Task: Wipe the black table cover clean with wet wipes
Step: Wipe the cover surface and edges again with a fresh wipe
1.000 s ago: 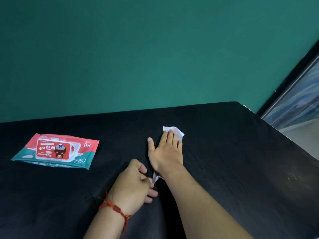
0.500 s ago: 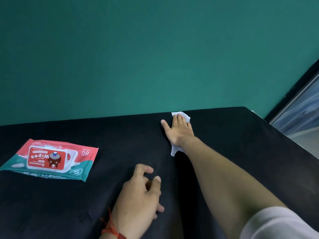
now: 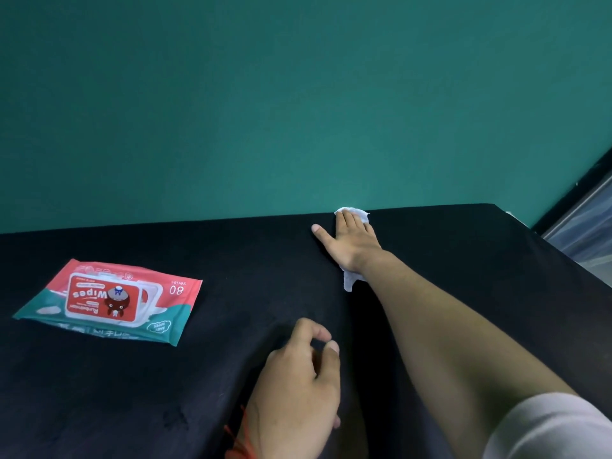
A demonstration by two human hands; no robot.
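My right hand (image 3: 352, 241) lies flat on the wet wipe (image 3: 349, 283), far from the wipes pack (image 3: 109, 301), to the pack's right and behind it, at the counter's (image 3: 480, 260) far edge by the wall (image 3: 298, 111); the wipe shows ahead of my fingertips and under my wrist; my left hand (image 3: 298, 389) rests on the table cover (image 3: 132, 392), right of the pack and nearer me.

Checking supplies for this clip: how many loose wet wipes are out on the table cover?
1. The white wipe lies flat under the right hand at the cover's far edge. More are presumably inside the closed wipes pack at left, unseen.
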